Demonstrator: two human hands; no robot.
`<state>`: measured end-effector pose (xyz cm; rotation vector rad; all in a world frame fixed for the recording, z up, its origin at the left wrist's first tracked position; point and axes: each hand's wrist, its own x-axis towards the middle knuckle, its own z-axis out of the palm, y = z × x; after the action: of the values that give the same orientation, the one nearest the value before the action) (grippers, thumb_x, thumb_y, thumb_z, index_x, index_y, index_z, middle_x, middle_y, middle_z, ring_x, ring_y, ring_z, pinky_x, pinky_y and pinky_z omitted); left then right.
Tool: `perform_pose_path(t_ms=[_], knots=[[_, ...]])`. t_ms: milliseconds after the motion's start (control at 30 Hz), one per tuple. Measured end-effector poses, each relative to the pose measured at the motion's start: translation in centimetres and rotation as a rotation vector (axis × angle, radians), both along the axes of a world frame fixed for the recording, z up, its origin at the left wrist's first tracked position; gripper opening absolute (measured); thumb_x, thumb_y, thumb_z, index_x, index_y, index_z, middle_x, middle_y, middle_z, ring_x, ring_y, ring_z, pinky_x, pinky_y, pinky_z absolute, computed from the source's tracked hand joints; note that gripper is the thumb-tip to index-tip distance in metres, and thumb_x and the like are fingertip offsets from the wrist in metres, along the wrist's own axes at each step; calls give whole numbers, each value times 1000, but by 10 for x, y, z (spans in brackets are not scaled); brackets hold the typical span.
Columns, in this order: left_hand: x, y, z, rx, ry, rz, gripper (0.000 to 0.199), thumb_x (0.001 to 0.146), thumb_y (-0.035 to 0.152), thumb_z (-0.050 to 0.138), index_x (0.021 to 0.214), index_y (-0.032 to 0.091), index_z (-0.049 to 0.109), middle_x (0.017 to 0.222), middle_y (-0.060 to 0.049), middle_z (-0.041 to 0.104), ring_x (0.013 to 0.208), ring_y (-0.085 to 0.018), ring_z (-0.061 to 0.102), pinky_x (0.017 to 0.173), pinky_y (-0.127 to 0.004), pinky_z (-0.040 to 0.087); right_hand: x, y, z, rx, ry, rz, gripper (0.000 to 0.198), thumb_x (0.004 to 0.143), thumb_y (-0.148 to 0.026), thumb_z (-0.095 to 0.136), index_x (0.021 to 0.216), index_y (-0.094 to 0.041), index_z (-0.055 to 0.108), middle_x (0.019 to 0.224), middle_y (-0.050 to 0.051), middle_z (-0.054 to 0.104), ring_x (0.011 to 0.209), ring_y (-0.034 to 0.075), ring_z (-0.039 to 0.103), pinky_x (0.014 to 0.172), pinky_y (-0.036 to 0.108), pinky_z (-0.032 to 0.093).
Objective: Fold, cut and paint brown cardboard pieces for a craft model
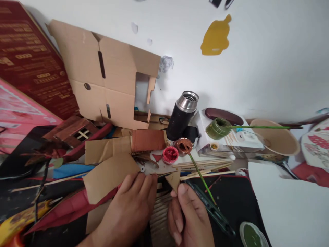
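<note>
1. Thumb pressed toward curled fingers, the right hand (191, 216) kept its grip narrow, drawn in on the lower corner of a small cardboard triangle (173, 179).
2. That triangle was held up just right of the left hand (136, 197), its wide end pointing away from the person, toward the red paint pot (170, 155) and the wooden sticks (205, 164).
3. How far the left hand's grip was drawn in could not be told: the fingers bent downward and their tips were hidden. It lay right beside a larger brown cardboard piece (110, 176); whether it had hold of anything was unclear.
4. Between the hands lay a ridged strip (160, 219), and just right of the right hand a dark green tool (214, 209) lay on the black mat (233, 192).
5. As a judgement, the triangle was very light, fairly stiff and hardly slippery, though its thin points seemed apt to crease or fray.
6. A light pinch across its flat faces, a little in from the tip, looked the best hold; hard squeezing at a point could have crushed it.
</note>
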<state>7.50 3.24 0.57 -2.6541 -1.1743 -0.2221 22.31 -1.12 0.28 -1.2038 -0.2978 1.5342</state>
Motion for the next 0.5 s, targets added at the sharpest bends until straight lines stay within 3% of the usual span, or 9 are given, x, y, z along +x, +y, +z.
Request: perform_pose_path(t_ms=[67, 167, 333, 500], knots=[[0, 7, 5, -39, -16, 4, 21, 92, 12, 59, 102, 18, 76, 86, -8, 71, 83, -27, 63, 85, -44, 52, -4, -1, 0, 38, -31, -10, 59, 80, -76, 78, 79, -18, 66, 40, -12, 34, 30, 4, 20, 29, 16, 16], [-3, 14, 9, -50, -48, -3, 19, 94, 10, 58, 94, 19, 75, 96, -11, 74, 95, -31, 65, 94, -47, 52, -7, -5, 3, 91, -74, -10, 55, 85, -72, 77, 80, -19, 65, 43, -11, 37, 34, 4, 23, 32, 16, 21], [-8, 31, 10, -163, -54, -3, 30, 98, 8, 53, 115, 18, 75, 117, -13, 73, 109, -28, 64, 94, -41, 52, -6, -6, 11, 200, -110, -5, 54, 85, -71, 77, 81, -19, 62, 46, -11, 41, 36, 5, 28, 34, 16, 23], [-9, 61, 20, -259, 125, -63, 32, 97, 19, 59, 125, 18, 74, 114, -14, 71, 109, -31, 64, 95, -45, 50, -2, -1, 15, 271, -122, 20, 52, 87, -68, 75, 83, -18, 64, 46, -11, 42, 36, 6, 32, 35, 16, 25]])
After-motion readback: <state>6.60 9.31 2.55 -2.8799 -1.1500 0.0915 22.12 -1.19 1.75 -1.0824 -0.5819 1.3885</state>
